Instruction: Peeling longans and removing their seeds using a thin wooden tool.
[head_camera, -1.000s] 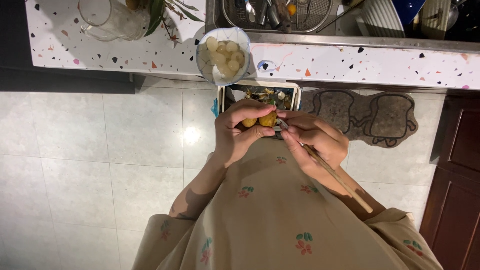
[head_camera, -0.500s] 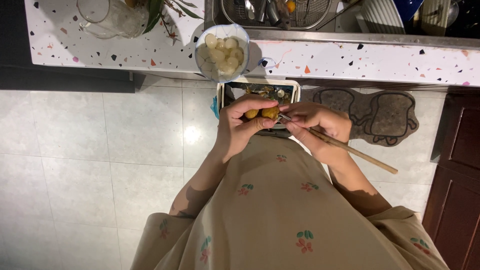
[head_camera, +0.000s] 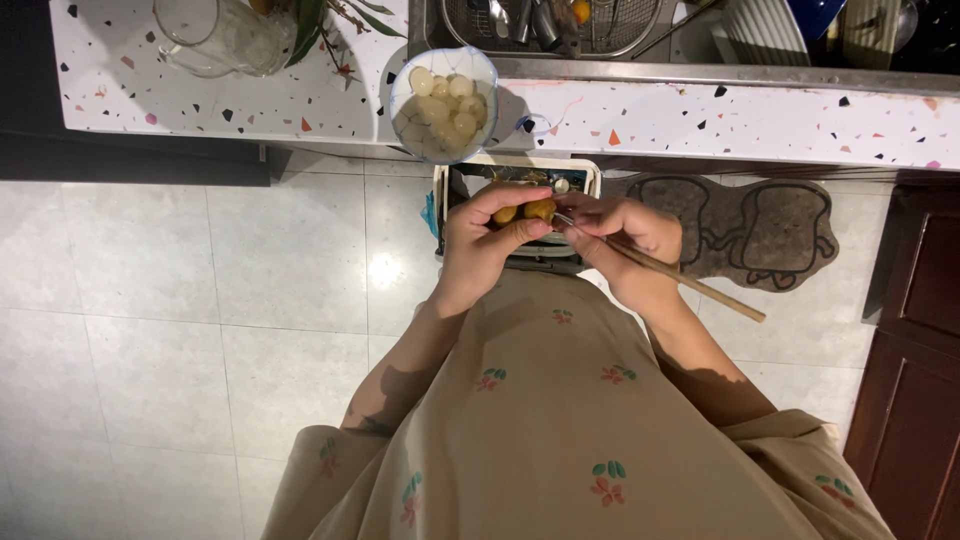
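Two hands work a small yellow-brown fruit over a bin, just below a speckled counter.

Nearest the camera, both forearms rise from a beige dress with small flower prints and bend inward, so the hands meet in front of the body. The left hand (head_camera: 485, 245) is curled, its fingers closed around two yellow-brown fruits (head_camera: 524, 212), thumb pressed beneath them. The right hand (head_camera: 620, 235) is closed in a pinch on a thin wooden stick (head_camera: 690, 285), whose tip touches the fruit while its long end slants back past the wrist. Directly beneath the hands sits a white-rimmed bin (head_camera: 590, 175) on the tiled floor. Farther off, on the counter (head_camera: 700, 110) edge, a bowl (head_camera: 395, 85) holds pale peeled fruits.
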